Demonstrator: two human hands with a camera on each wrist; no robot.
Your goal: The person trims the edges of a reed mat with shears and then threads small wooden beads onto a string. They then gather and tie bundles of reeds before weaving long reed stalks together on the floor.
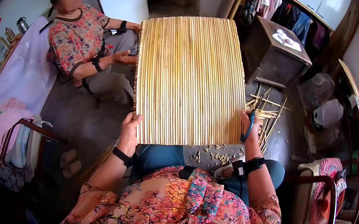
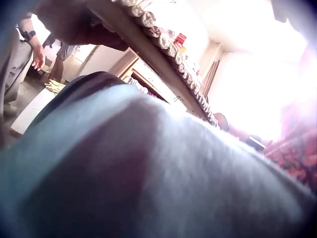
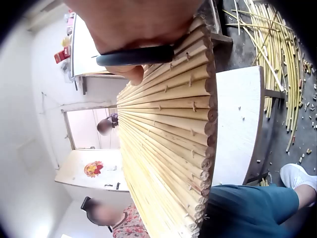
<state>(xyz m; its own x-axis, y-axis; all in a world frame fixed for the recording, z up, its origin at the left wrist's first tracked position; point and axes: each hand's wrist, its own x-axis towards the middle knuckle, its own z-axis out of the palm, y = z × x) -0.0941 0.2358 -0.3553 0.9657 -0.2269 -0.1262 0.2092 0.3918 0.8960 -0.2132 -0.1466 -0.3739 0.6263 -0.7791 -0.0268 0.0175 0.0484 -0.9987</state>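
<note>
A mat of pale yellow stalks [image 1: 188,77], laid side by side and stitched together, is held up in front of the body. Its lower left corner is gripped by my left hand [image 1: 129,131], thumb on top. My right hand [image 1: 251,127] grips the lower right edge and also carries scissors with blue handles [image 1: 246,134]. In the right wrist view the scissor handle [image 3: 133,56] loops round the fingers above the mat's cut stalk ends [image 3: 210,116]. The left wrist view shows the mat's edge [image 2: 171,49] from below, with the left hand dark and blurred.
Another person [image 1: 84,40] sits at the left, both hands by the mat's left edge. Loose stalks [image 1: 269,124] and trimmed bits [image 1: 212,158] lie on the floor. A white board [image 3: 240,119] is under the mat. A wooden cabinet [image 1: 273,56] and a chair [image 1: 329,199] stand at the right.
</note>
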